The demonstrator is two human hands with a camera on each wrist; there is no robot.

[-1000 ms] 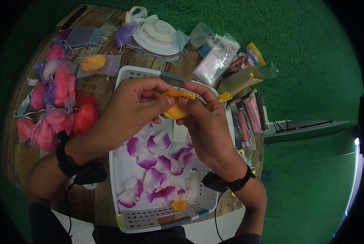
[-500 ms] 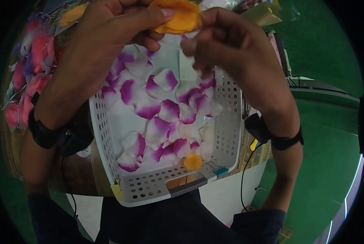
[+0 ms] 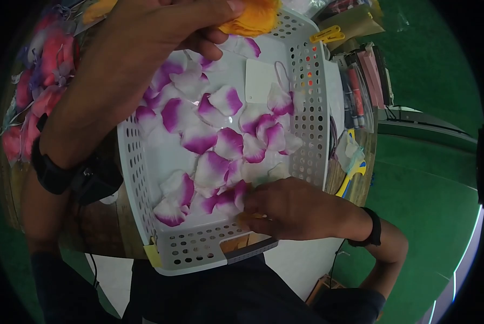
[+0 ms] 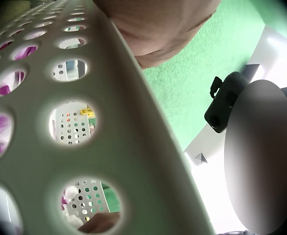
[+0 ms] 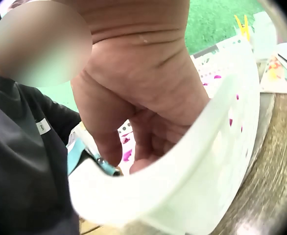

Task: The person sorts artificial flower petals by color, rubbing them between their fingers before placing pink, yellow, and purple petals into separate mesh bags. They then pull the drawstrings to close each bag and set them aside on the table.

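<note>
My left hand [image 3: 172,27], high at the basket's far left, pinches a stack of orange-yellow fabric petals [image 3: 253,19] between thumb and fingers. The right hand [image 3: 296,208] reaches down inside the near right corner of a white perforated basket [image 3: 309,108]. Its fingertips are at a small orange petal [image 3: 243,217], mostly hidden under them; I cannot tell whether they grip it. In the right wrist view a gap shows between thumb and fingers behind the rim. White petals with purple edges [image 3: 212,168] lie scattered over the basket floor.
A white card tag [image 3: 258,81] with a loop lies in the basket. A yellow clip [image 3: 327,34] sits on the far right rim, a teal binder clip [image 5: 77,155] on the near rim. Pink pouches [image 3: 50,65] crowd the left of the table; packaged pens [image 3: 355,92] lie right.
The right hand has let go of the orange petal stack and moved down to the small orange petal at the near end. The left hand keeps the stack. The head view has tilted downward.
</note>
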